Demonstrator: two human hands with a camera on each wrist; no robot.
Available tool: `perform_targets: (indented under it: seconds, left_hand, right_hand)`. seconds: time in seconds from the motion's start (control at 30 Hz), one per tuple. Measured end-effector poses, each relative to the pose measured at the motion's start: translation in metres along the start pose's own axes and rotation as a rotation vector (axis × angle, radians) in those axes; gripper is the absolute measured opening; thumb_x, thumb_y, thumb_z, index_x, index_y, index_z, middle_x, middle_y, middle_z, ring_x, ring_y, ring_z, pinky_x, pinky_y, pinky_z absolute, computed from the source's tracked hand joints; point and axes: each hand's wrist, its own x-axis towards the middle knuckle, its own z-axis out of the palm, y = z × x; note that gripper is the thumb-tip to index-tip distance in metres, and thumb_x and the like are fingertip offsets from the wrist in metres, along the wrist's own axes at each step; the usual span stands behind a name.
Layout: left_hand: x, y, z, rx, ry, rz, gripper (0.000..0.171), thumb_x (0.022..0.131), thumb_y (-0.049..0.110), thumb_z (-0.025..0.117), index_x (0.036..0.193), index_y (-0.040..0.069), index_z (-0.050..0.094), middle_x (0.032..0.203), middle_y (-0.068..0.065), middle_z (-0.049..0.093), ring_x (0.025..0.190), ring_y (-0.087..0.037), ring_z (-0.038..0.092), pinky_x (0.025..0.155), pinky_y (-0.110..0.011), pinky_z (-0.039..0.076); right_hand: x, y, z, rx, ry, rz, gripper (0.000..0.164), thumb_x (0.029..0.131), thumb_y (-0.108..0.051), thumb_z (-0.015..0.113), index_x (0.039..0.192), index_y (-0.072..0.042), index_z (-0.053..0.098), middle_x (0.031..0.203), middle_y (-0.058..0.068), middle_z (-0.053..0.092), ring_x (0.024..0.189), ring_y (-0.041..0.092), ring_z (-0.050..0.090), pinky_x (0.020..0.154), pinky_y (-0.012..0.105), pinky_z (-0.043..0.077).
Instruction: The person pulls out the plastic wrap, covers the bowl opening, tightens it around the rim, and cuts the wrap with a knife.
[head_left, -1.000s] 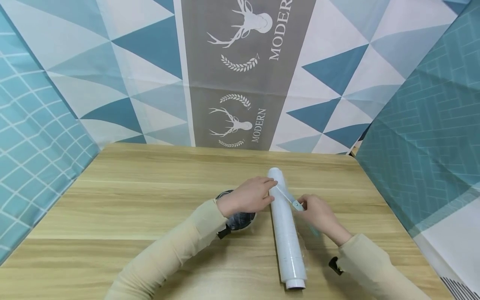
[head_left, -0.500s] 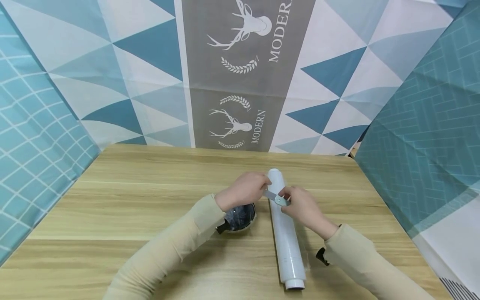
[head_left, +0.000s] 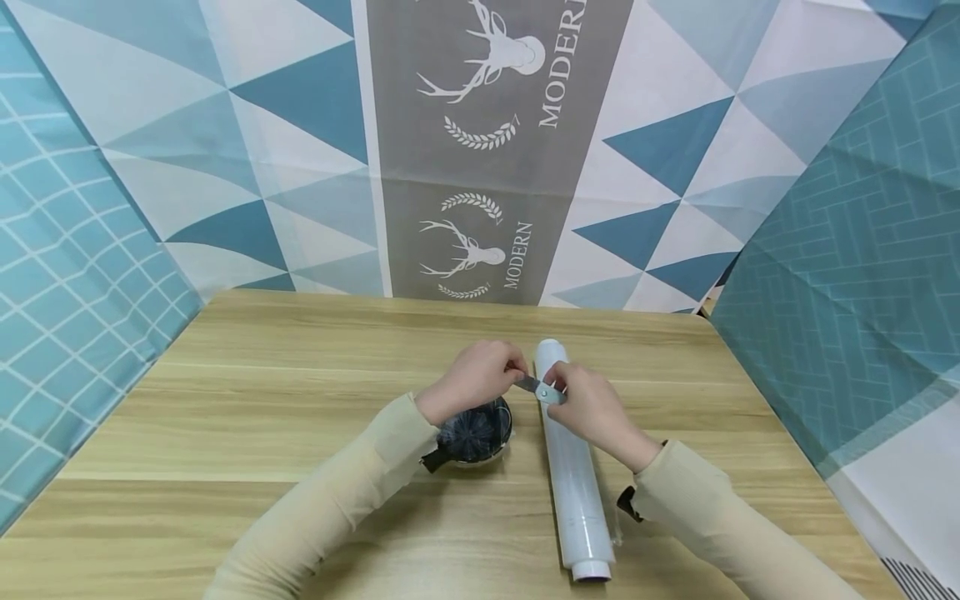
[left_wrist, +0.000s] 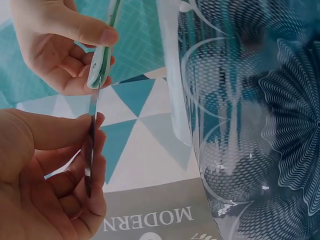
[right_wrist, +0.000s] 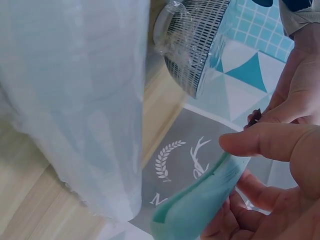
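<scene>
A folding knife with a mint-green handle (left_wrist: 102,65) spans the gap between my hands, its blade (left_wrist: 90,155) out of the handle. My left hand (head_left: 477,377) pinches the blade between thumb and fingers. The handle is gripped by my right hand (head_left: 597,407), with the thumb along one side in the right wrist view. Beneath the knife lies a long roll of plastic wrap (head_left: 576,492). Just under my left wrist stands a dark patterned bowl (head_left: 477,432) with clear film stretched over its top; my left forearm partly hides it.
The wooden table (head_left: 247,392) carries the bowl and the roll. A patterned cloth backdrop (head_left: 300,150) rises along its far edge, with blue-green tiled sheets (head_left: 847,275) at the sides. A loose bit of film (head_left: 617,529) shows beside the roll's near end.
My left hand has left the roll's far end and taken the blade. My right hand has brought the knife leftward across the roll, and the blade has turned toward my left hand.
</scene>
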Motion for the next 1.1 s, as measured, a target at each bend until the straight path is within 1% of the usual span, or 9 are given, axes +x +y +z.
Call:
perform_targets:
  seconds: [0.13, 0.27, 0.4, 0.53, 0.6, 0.7, 0.77, 0.97, 1.1]
  left_hand:
    - [-0.001, -0.001, -0.002, -0.020, 0.007, 0.002, 0.009, 0.085, 0.013, 0.062, 0.080, 0.014, 0.069, 0.079, 0.002, 0.062, 0.069, -0.011, 0.053, 0.062, -0.026, 0.044]
    - [-0.002, -0.002, -0.003, -0.035, 0.016, 0.008, 0.008, 0.084, 0.012, 0.062, 0.080, 0.014, 0.069, 0.080, 0.003, 0.062, 0.071, -0.011, 0.054, 0.064, -0.026, 0.045]
    - [-0.004, -0.003, -0.004, -0.048, 0.037, 0.016, 0.008, 0.084, 0.011, 0.063, 0.081, 0.013, 0.070, 0.081, 0.003, 0.062, 0.075, -0.012, 0.056, 0.068, -0.028, 0.046]
    - [-0.006, -0.004, -0.006, -0.040, 0.078, 0.045, 0.008, 0.084, 0.010, 0.063, 0.081, 0.013, 0.070, 0.081, 0.004, 0.062, 0.079, -0.014, 0.055, 0.072, -0.030, 0.046]
    - [-0.006, -0.005, -0.006, -0.020, 0.106, 0.067, 0.008, 0.084, 0.010, 0.062, 0.080, 0.013, 0.069, 0.082, 0.003, 0.063, 0.080, -0.015, 0.054, 0.072, -0.030, 0.045]
    - [-0.007, -0.004, -0.004, 0.010, 0.148, 0.091, 0.009, 0.084, 0.009, 0.062, 0.079, 0.013, 0.068, 0.082, 0.003, 0.063, 0.080, -0.016, 0.053, 0.073, -0.030, 0.044]
    - [-0.008, -0.005, -0.004, 0.019, 0.180, 0.098, 0.009, 0.084, 0.009, 0.062, 0.079, 0.012, 0.068, 0.082, 0.002, 0.063, 0.080, -0.016, 0.054, 0.073, -0.030, 0.044]
    - [-0.009, -0.005, -0.003, 0.012, 0.251, 0.087, 0.008, 0.082, 0.009, 0.064, 0.077, 0.012, 0.069, 0.078, 0.001, 0.062, 0.078, -0.017, 0.054, 0.072, -0.031, 0.043]
    - [-0.009, -0.005, -0.003, -0.008, 0.275, 0.048, 0.008, 0.083, 0.009, 0.063, 0.078, 0.012, 0.069, 0.078, 0.000, 0.062, 0.076, -0.018, 0.053, 0.071, -0.031, 0.043]
  right_hand:
    - [0.001, -0.002, -0.001, 0.014, -0.007, 0.004, 0.020, 0.068, -0.003, 0.068, 0.086, -0.007, 0.059, 0.075, 0.003, 0.058, 0.060, 0.014, 0.049, 0.050, 0.024, 0.040]
    - [0.002, -0.003, -0.002, 0.047, -0.045, 0.011, 0.018, 0.072, -0.009, 0.072, 0.085, -0.008, 0.059, 0.072, 0.001, 0.057, 0.058, 0.013, 0.049, 0.050, 0.024, 0.040]
    - [0.004, -0.002, -0.004, 0.066, -0.078, -0.006, 0.016, 0.075, -0.014, 0.073, 0.087, -0.008, 0.063, 0.071, -0.001, 0.058, 0.059, 0.011, 0.050, 0.051, 0.024, 0.040]
    - [0.007, -0.001, -0.008, 0.045, -0.078, -0.038, 0.013, 0.077, -0.017, 0.071, 0.087, -0.010, 0.067, 0.073, -0.001, 0.060, 0.061, 0.010, 0.053, 0.052, 0.024, 0.042]
    - [0.008, -0.001, -0.010, 0.033, -0.071, -0.051, 0.011, 0.077, -0.017, 0.071, 0.086, -0.011, 0.069, 0.075, -0.001, 0.061, 0.063, 0.010, 0.054, 0.052, 0.024, 0.042]
    - [0.010, 0.001, -0.012, 0.008, -0.059, -0.084, 0.011, 0.077, -0.018, 0.071, 0.085, -0.011, 0.069, 0.075, 0.000, 0.062, 0.064, 0.011, 0.056, 0.053, 0.025, 0.043]
    - [0.013, 0.001, -0.013, 0.003, -0.056, -0.090, 0.011, 0.077, -0.019, 0.072, 0.084, -0.011, 0.069, 0.075, 0.000, 0.063, 0.065, 0.011, 0.057, 0.055, 0.026, 0.043]
    - [0.018, 0.001, -0.015, 0.006, -0.032, -0.064, 0.012, 0.076, -0.021, 0.073, 0.084, -0.013, 0.069, 0.076, 0.000, 0.067, 0.068, 0.013, 0.060, 0.058, 0.029, 0.045]
    - [0.020, 0.003, -0.015, 0.040, -0.015, -0.043, 0.016, 0.077, -0.022, 0.072, 0.089, -0.012, 0.069, 0.078, 0.000, 0.068, 0.070, 0.014, 0.062, 0.059, 0.029, 0.046]
